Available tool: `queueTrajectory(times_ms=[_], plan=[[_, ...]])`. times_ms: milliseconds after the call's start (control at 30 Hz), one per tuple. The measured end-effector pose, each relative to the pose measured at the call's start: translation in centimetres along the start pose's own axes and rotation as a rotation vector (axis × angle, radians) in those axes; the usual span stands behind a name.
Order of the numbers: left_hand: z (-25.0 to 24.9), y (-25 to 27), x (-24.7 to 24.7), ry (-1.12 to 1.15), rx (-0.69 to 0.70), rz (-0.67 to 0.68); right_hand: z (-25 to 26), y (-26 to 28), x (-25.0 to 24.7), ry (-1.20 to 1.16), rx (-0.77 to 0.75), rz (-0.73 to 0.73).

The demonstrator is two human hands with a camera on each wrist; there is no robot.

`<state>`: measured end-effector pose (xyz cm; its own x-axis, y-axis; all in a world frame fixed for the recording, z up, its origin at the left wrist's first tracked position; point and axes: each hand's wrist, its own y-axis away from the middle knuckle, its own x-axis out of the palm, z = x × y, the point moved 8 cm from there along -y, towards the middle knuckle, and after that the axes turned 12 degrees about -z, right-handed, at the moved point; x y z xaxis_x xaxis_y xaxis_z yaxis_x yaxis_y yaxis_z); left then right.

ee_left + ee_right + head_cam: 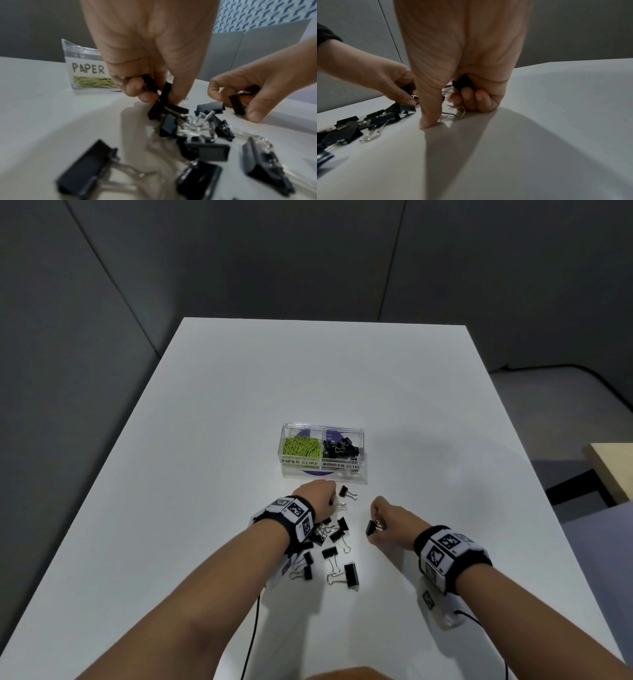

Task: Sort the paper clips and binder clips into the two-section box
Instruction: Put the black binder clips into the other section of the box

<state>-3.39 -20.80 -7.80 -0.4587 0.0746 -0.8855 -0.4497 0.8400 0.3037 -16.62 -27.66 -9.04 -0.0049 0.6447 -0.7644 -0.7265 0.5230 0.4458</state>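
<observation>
A clear two-section box (pixel 322 463) sits mid-table, with green paper clips (pixel 301 446) in its left section and black binder clips (pixel 342 448) in its right. Several loose black binder clips (pixel 337 546) lie scattered in front of it. My left hand (pixel 320 496) hovers over the pile and grips black binder clips (pixel 161 97) in its curled fingers. My right hand (pixel 380 525) is to the right of the pile, its fingers curled round a black binder clip (pixel 371 527), seen also as a binder clip (pixel 462 83) in the right wrist view.
The white table (pixel 205 440) ends at a far edge before grey wall panels. A wooden table corner (pixel 613 463) stands off to the right. Cables hang from both wrist cameras near the front edge.
</observation>
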Motion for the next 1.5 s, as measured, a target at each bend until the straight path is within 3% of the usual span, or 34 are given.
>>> queueTrajectory(times_ms=[200, 433, 733, 833, 933, 1133, 1367, 1500], plan=[[1.5, 1.8, -0.9, 0.039, -0.021, -0.003, 0.4, 0.1, 0.3, 0.109, -0.029, 0.011], [4.5, 3.9, -1.5, 0.003, -0.038, -0.010, 1.8, 0.6, -0.5, -0.110, -0.054, -0.096], [3.5, 4.9, -0.4, -0.194, 0.076, 0.039, 6.6, 0.4, 2.1, 0.203, -0.236, -0.063], [2.6, 4.7, 0.0, -0.220, 0.091, -0.011, 6.6, 0.7, 3.1, 0.289, -0.220, -0.030], [2.4, 4.4, 0.1, -0.196, 0.081, -0.073, 5.7, 0.7, 3.2, 0.219, -0.151, -0.039], [2.3, 4.1, 0.3, -0.201, 0.119, -0.055, 4.8, 0.3, 3.4, 0.128, -0.109, 0.009], [2.7, 3.0, -2.7, -0.155, 0.142, -0.086, 4.8, 0.1, -0.2, 0.053, -0.180, -0.069], [2.3, 1.7, -6.1, -0.097, 0.174, -0.147, 6.5, -1.8, -5.2, 0.067, -0.232, -0.242]])
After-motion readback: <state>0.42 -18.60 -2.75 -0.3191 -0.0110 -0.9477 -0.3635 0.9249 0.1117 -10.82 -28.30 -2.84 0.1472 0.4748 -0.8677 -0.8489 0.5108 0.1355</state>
